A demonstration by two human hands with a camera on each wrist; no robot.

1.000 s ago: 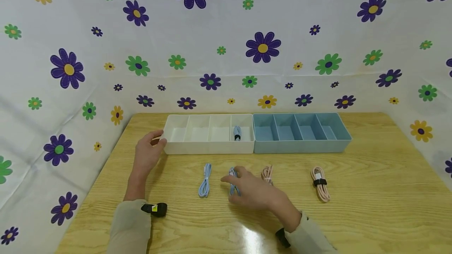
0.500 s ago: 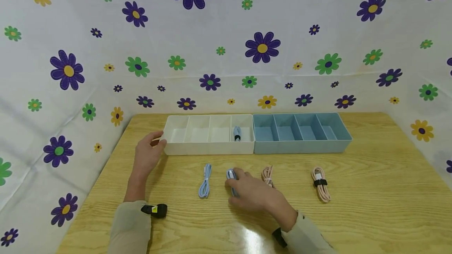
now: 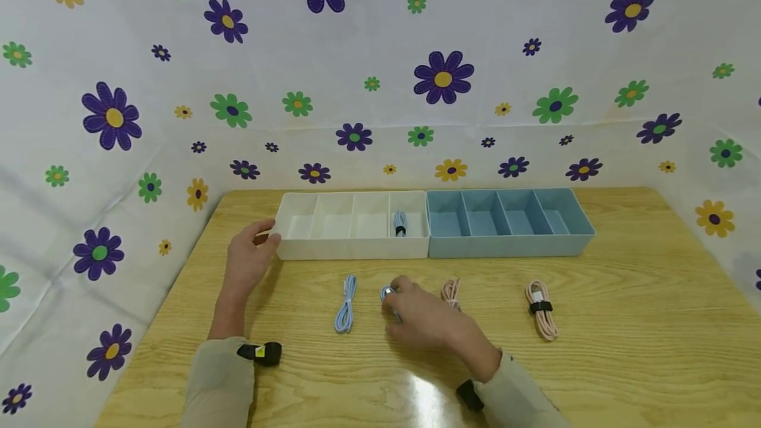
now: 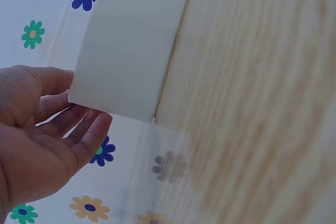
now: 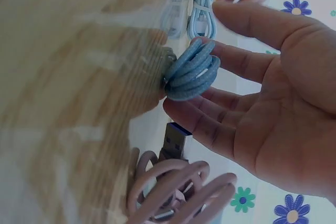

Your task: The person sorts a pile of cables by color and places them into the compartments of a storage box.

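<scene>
In the head view my left hand (image 3: 250, 259) touches the left end of a white divided box (image 3: 351, 249). In the left wrist view its thumb and fingertips rest along the end of that box, whose pale wall (image 4: 128, 51) shows. My right hand (image 3: 425, 316) reaches palm-down over a coiled light-blue cable (image 3: 388, 292), partly hidden under the fingers. Seen from the right wrist, the blue coil (image 5: 193, 72) lies against the fingers, with the thumb apart from it. A pink cable (image 5: 181, 187) with a USB plug (image 5: 175, 140) lies beside the right hand.
Another blue cable (image 3: 345, 304) lies to the left, and a pink cable with a black strap (image 3: 541, 309) to the right. A strapped blue cable (image 3: 400, 222) sits in the white box's rightmost compartment. A blue divided box (image 3: 505, 248) adjoins it. A flowered curtain hangs behind.
My right hand has drawn in over the blue cable, its fingers now bent closer around it, and the coil has shifted slightly. The left hand has stayed at the white box.
</scene>
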